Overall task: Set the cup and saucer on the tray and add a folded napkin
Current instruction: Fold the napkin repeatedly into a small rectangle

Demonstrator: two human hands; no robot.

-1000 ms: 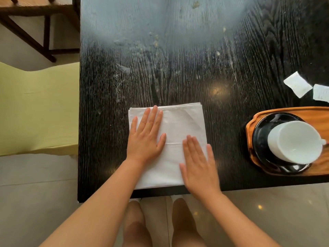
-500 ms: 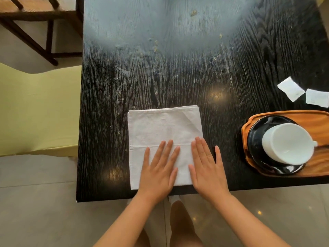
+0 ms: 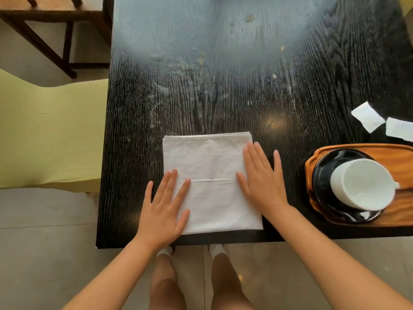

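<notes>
A white folded napkin [image 3: 210,171] lies flat on the black table [image 3: 223,86] near its front edge. My left hand [image 3: 164,206] rests palm down on the napkin's lower left corner, fingers spread. My right hand [image 3: 260,177] lies flat across the napkin's right edge, partly on the table. At the right, a wooden tray [image 3: 397,153] carries a black saucer [image 3: 321,168] with a white cup [image 3: 362,184] standing on it.
Two small white paper pieces [image 3: 367,116] lie on the table behind the tray. A yellow-green seat [image 3: 49,130] stands left of the table and a dark wooden chair frame [image 3: 44,30] at the far left. The table's front edge runs just below the napkin.
Both hands have slid apart over the napkin: the left hand moved to its left side, the right hand out to its right edge and a bit farther up.
</notes>
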